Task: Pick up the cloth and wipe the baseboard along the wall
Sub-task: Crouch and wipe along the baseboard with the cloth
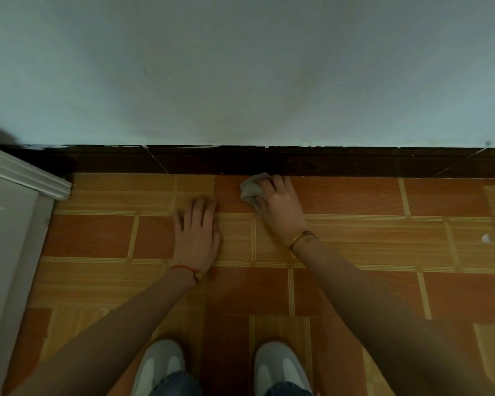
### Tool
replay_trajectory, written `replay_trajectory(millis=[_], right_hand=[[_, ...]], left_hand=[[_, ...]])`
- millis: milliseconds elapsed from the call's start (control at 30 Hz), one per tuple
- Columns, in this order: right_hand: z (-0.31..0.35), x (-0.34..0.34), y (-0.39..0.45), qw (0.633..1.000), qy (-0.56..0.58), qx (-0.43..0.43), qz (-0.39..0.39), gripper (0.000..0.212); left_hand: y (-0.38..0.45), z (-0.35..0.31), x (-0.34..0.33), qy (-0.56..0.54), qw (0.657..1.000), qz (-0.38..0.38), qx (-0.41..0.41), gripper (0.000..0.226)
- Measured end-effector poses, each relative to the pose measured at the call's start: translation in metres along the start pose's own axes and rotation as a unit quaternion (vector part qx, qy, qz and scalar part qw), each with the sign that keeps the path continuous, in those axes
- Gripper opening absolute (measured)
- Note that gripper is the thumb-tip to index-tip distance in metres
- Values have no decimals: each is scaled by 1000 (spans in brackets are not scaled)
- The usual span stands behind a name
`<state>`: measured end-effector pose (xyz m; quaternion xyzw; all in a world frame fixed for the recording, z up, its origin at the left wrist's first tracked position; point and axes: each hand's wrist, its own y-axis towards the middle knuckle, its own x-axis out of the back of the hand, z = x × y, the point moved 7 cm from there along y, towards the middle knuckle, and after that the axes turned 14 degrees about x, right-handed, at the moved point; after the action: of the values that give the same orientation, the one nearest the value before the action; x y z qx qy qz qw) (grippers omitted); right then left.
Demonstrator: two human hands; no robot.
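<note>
A dark brown baseboard (212, 161) runs along the foot of the pale wall (240, 67). My right hand (279, 202) grips a crumpled grey cloth (250, 188) and holds it against the bottom edge of the baseboard, just right of the middle. My left hand (196, 228) lies flat on the tiled floor (355, 252) with straight fingers, a little left of the cloth and short of the baseboard.
A white door frame (20, 195) stands at the left, meeting the baseboard's end. My two grey shoes (160, 367) are at the bottom edge. A small white scrap (485, 238) lies on the tiles at the far right.
</note>
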<state>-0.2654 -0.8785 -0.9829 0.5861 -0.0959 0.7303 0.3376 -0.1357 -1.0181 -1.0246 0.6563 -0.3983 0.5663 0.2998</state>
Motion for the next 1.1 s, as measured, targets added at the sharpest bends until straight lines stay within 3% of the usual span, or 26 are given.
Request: replay_trajectory(millis=[233, 433, 500, 600, 667, 733, 800, 867, 1100], right_hand=[[-88, 36, -60, 981, -7, -191, -38, 33], [-93, 42, -66, 968, -38, -243, -48, 35], [-82, 37, -59, 972, -32, -231, -43, 34], [-52, 24, -39, 990, 28, -135, -27, 32], [-34, 21, -30, 988, 82, -119, -62, 28], [-28, 28, -27, 958, 145, -180, -170, 26], [-32, 37, -34, 894, 205, -272, -292, 26], [-31, 40, -39, 844, 228, -329, -358, 28], [4, 8, 0, 799, 324, -359, -359, 39]], left_hand=[[-12, -5, 0, 2, 1000, 10, -3, 57], [-11, -20, -2, 1, 1000, 19, -13, 57], [-8, -22, -5, -8, 1000, 20, -18, 56], [-2, -22, -7, -11, 999, 24, -20, 57], [3, -18, -10, -12, 1000, 23, -15, 57], [7, -11, -12, -9, 1000, 19, -4, 57], [9, -5, -12, -9, 1000, 15, 0, 57], [9, -3, -13, -20, 1000, 10, -2, 57], [8, -1, -11, -41, 999, -25, -11, 56]])
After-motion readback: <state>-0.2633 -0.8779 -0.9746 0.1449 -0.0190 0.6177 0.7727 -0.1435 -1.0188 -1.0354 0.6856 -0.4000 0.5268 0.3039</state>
